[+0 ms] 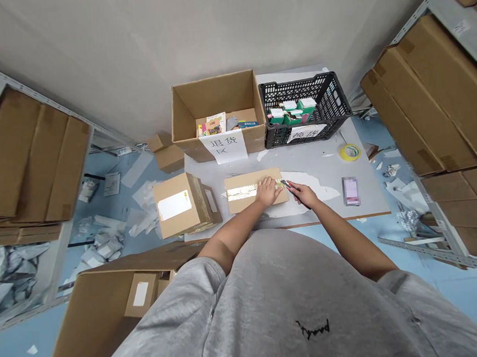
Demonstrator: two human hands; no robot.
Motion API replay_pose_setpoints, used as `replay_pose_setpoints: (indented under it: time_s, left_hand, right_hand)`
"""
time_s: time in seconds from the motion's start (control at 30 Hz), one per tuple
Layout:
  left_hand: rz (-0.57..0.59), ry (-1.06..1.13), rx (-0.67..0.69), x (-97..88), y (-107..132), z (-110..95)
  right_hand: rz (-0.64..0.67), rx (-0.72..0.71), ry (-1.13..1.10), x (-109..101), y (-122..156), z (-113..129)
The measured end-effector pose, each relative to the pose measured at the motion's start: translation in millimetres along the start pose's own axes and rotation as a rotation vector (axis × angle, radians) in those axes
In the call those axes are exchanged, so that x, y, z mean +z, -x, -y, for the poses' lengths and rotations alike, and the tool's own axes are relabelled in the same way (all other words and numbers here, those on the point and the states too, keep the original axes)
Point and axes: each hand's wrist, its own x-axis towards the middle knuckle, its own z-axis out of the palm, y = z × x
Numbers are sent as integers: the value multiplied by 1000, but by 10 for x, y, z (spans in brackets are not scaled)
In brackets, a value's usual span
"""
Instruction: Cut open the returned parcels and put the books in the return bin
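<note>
A sealed cardboard box (pixel 244 203) lies on the table in front of me, with a shiny strip of packing tape along its top. My left hand (pixel 266 190) rests on that box near its right end, fingers lying over the tape. In my right hand (pixel 303 193) is a black and red utility knife (pixel 306 203), its tip at the taped right end of the box. The fingers are wrapped round its handle. Left of these stands another taped cardboard box (pixel 165 223) with a white label.
A large open carton (pixel 182 144) holding small packages stands at the back, beside a black plastic crate (pixel 336 116) with green and white boxes. A tape roll (pixel 349 152) and a phone (pixel 351 191) lie right. A big open carton (pixel 91 300) stands lower left. Shelves flank both sides.
</note>
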Motion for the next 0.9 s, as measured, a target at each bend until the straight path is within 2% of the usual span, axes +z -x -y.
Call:
replay_pose_setpoints:
  time_s: [0.2,0.37,0.53,0.67,0.9]
  left_hand:
    - [15,21,8,-31,71,-41]
    - [-4,27,39,-45,78,-56]
    - [3,30,32,-69,93,-63]
    - [2,23,63,-98,92,-50]
    - [5,42,-11,-78,26,-54]
  right_hand:
    - [-14,69,-17,89,181,121]
    - [-64,107,-4,166,185,213]
    - [-58,95,-3,180,224,167]
    - [-78,76,108,164,231,180]
    - [-73,75,148,142,313,174]
